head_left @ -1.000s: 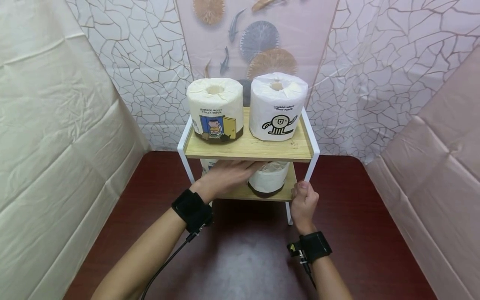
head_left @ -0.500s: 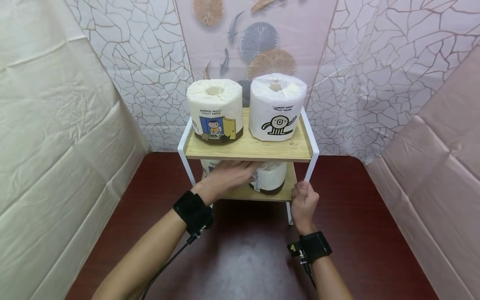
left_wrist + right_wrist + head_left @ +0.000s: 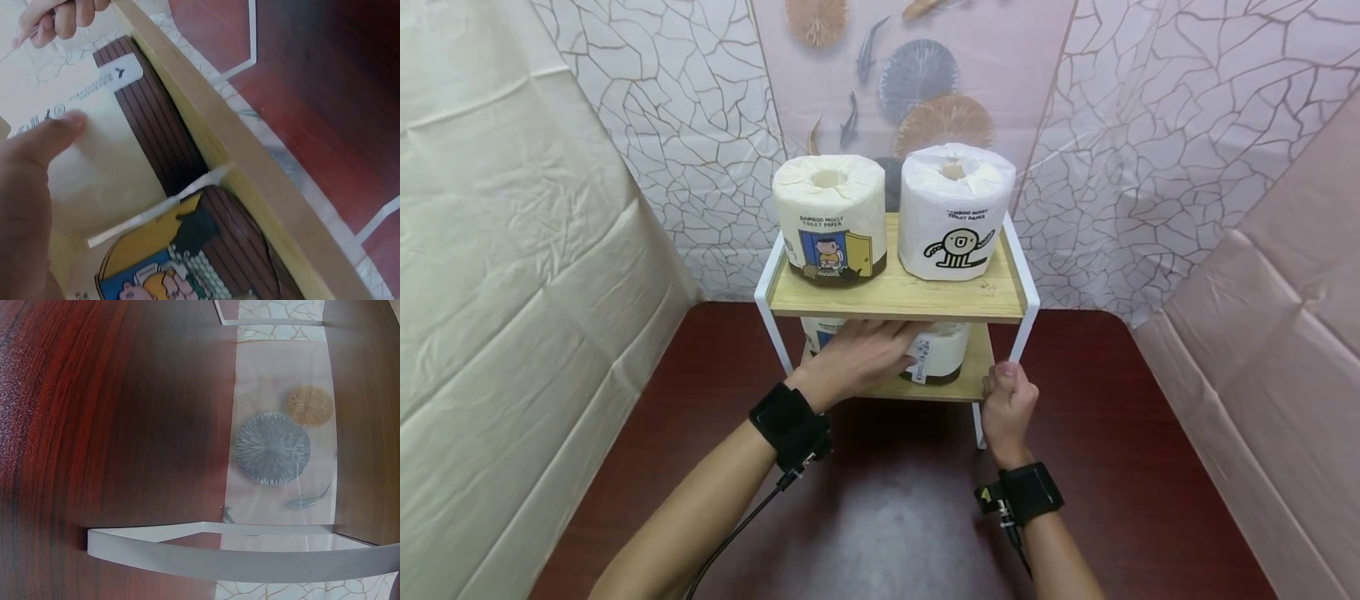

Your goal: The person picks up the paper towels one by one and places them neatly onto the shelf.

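A white two-tier rack [image 3: 1022,333] with wooden shelves stands in the middle of the head view. My left hand [image 3: 861,354] reaches under the top shelf and holds a wrapped toilet roll [image 3: 942,354] on the lower shelf. In the left wrist view its thumb presses the roll's pale side, close to a printed label strip [image 3: 119,72]; the other fingers are out of sight there. A second toilet roll [image 3: 169,269], printed with a cartoon, sits beside it on the left. My right hand [image 3: 1009,410] grips the rack's right front leg, its fingers curled round the white metal.
Two more toilet rolls stand on the top shelf [image 3: 880,298], a cream one [image 3: 831,221] at left and a white one [image 3: 957,214] at right. Below is a dark red table [image 3: 1120,433]. Patterned cloth walls [image 3: 685,150] enclose the back and sides.
The lower right toilet roll has turned under my left hand, bringing its label strip into view at the front. It has shifted slightly left and back. My right hand has stayed put.
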A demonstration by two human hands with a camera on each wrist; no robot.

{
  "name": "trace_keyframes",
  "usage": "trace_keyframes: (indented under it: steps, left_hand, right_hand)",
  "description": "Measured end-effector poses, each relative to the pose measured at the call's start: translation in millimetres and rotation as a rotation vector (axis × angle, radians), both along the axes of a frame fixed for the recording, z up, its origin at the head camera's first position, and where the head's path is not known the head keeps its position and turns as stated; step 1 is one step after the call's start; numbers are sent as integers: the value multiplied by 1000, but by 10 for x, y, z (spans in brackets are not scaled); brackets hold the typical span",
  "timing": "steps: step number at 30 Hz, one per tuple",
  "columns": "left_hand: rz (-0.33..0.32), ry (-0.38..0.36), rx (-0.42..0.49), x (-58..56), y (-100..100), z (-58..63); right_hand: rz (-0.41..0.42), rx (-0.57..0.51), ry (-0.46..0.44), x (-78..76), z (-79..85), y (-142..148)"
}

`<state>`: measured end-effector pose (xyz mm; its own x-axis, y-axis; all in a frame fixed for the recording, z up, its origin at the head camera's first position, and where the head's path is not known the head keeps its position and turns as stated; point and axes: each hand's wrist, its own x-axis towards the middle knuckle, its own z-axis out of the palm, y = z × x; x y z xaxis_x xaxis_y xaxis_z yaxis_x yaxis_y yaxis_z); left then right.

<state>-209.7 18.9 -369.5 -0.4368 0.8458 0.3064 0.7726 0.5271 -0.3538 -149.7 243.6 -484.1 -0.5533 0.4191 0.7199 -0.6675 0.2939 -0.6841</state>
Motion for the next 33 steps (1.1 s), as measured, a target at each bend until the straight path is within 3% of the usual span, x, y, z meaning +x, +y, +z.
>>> trace_keyframes:
  steps: [3, 5, 9, 12, 21, 27, 33]
  left_hand:
    - [31, -109, -16, -8, -54, 47]
    - [49, -113, -61, -16, -98, 68]
    - [42, 75, -188, -33, -157, 79]
    - [34, 213, -219, -52, -171, 73]
    - [25, 273, -170, -79, -174, 32]
    - [15, 318, -134, -26, -93, 11]
    - [-5, 220, -24, 88, 43, -14]
  right_hand:
    - [-6, 4, -13, -3, 4, -12]
    - [-18, 9, -18, -6, 4, -14]
    - [-40, 11, -12, -11, 3, -8]
    - [-30, -2, -8, -10, 6, -11]
    - [-14, -24, 1, -5, -24, -10]
    - [-17, -26, -12, -7, -21, -2]
    - [-29, -21, -23, -2, -22, 7]
